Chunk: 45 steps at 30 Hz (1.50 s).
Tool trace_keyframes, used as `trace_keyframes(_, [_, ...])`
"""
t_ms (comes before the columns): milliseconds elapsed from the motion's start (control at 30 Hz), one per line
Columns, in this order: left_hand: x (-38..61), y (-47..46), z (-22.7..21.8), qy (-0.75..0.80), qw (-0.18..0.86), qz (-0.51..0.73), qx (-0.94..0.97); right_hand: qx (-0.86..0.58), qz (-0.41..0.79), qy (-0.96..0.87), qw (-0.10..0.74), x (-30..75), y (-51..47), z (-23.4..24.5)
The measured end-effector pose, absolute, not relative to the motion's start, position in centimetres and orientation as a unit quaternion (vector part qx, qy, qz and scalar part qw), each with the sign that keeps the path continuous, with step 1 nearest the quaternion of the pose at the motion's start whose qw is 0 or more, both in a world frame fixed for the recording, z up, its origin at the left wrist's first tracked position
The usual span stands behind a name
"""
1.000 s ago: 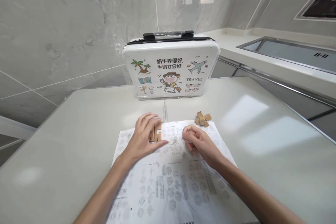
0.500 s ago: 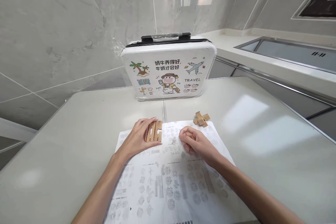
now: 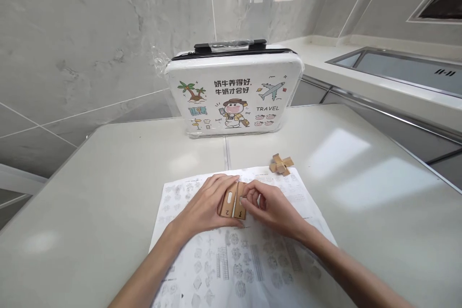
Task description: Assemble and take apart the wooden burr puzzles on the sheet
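My left hand (image 3: 200, 207) is wrapped around two flat wooden puzzle pieces, its thumb along the near ends and its fingers along the far side. One wooden piece marked 2 (image 3: 226, 208) has an oval slot. Beside it, separated by a narrow gap, is a wooden piece marked 3 (image 3: 238, 211). My right hand (image 3: 272, 204) is closed, with thumb and index finger pinched at the right edge of the piece marked 3, covering its notch. Under both hands lies a printed instruction sheet (image 3: 252, 293) with rows of small puzzle diagrams.
An assembled wooden cross-shaped puzzle (image 3: 281, 165) sits at the sheet's far right corner. Behind it a white cartoon-printed case (image 3: 202, 72) in clear plastic stands upright on the pale table (image 3: 90, 192), near the grey tiled wall. A counter with a sink (image 3: 404, 70) is at the right.
My left hand has moved right and nearer with the wooden pieces, which have parted slightly. My right hand now reaches the piece marked 3; before, it was apart from it.
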<state>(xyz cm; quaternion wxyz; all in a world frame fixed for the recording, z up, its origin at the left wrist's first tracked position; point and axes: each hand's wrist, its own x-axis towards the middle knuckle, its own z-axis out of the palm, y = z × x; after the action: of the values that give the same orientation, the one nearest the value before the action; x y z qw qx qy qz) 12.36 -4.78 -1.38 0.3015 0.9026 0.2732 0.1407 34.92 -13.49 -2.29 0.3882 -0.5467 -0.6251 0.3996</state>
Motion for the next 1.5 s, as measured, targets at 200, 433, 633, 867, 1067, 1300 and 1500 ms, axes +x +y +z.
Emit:
trace_keyframes(200, [11.1,-3.7,-0.4,0.285,0.305,0.120,0.901,-0.524,0.213,-0.770,0.295,35.4,-13.8,-3.1])
trace_keyframes(433, [11.0,-3.6,-0.5,0.313,0.341,0.170,0.870,-0.495,0.145,-0.819,0.251,35.6,-13.9,-3.4])
trace_keyframes(633, [11.5,-3.6,-1.4,0.341,0.573,0.311,0.677,-0.489,0.159,-0.818,0.258,35.3,-14.0,-3.0])
trace_keyframes(867, [11.9,-3.5,-1.8,0.261,0.752,0.350,0.493,-0.481,0.243,-0.782,0.313,34.9,-14.3,-2.2])
trace_keyframes(1067, [12.2,-3.9,-1.8,0.241,0.787,0.325,0.465,-0.412,0.373,-0.720,0.415,34.7,-14.8,-1.2])
trace_keyframes(1300, [12.2,-4.5,-1.4,0.206,0.772,0.248,0.548,-0.371,0.396,-0.722,0.430,34.5,-15.4,-0.7])
trace_keyframes(1500, [12.1,-4.3,-1.0,0.196,0.758,0.206,0.586,-0.359,0.396,-0.730,0.426,34.4,-15.7,-0.4])
